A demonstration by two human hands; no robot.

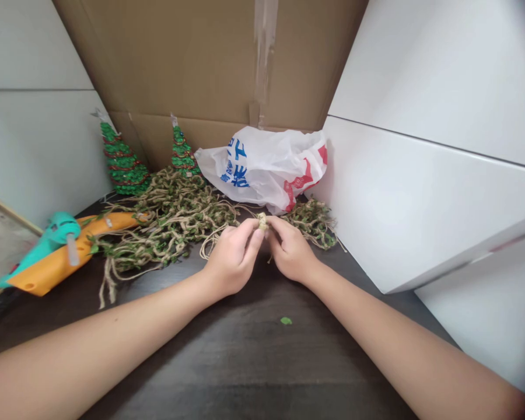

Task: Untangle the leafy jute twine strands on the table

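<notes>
Both hands meet near the middle of the view around a small, pale piece of knotted twine (262, 220). My left hand (233, 256) pinches it from the left, thumb on top. From the other side my right hand (290, 248) has its fingers closed on it; its fingertips are partly hidden. Just beyond the left hand lies a large tangled heap of jute twine with small green leaves (175, 213). A smaller heap of leafy twine (312, 221) sits behind the right hand.
A white plastic bag (266, 163) rests at the back against cardboard (179, 58). Two green miniature Christmas trees (122, 160) (182, 149) stand at back left. A teal glue gun (48, 242) lies with an orange holder (65, 262). White boxes (429, 192) wall the right; a loose leaf (286, 321) lies on the dark table (227, 361).
</notes>
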